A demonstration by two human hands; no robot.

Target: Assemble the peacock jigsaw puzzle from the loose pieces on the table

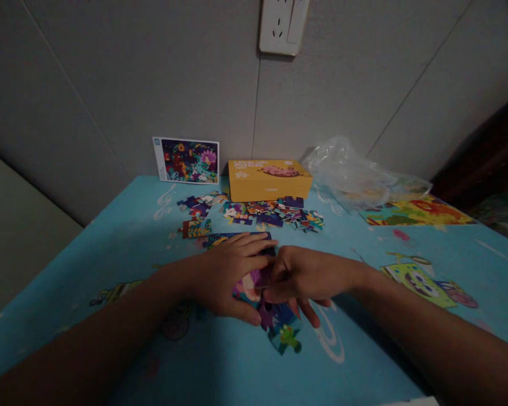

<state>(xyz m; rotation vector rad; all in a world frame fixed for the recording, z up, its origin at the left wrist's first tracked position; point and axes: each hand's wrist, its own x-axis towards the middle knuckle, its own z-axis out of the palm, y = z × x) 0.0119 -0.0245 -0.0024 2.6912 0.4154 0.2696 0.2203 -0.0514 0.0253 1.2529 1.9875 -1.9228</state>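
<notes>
My left hand (pixel 237 270) lies flat with fingers stretched over a partly joined jigsaw puzzle (pixel 249 286), covering much of it. From the right, my right hand (pixel 296 276) reaches in with thumb and forefinger pinched on a puzzle piece (pixel 260 287), of which only a thin edge shows. Its other fingers hang loosely above the puzzle's right side. A purple part and a piece with a green frog (pixel 288 336) stick out at the puzzle's near end. At its far left is an orange and blue piece (pixel 196 228).
Loose puzzle pieces (pixel 271 214) lie heaped before a yellow puzzle box (pixel 271 183). A picture card (pixel 188 160) leans on the wall at left. A clear plastic bag (pixel 351 175) and a yellow-orange picture sheet (pixel 419 211) occupy the right back of the blue patterned tablecloth (pixel 110 248).
</notes>
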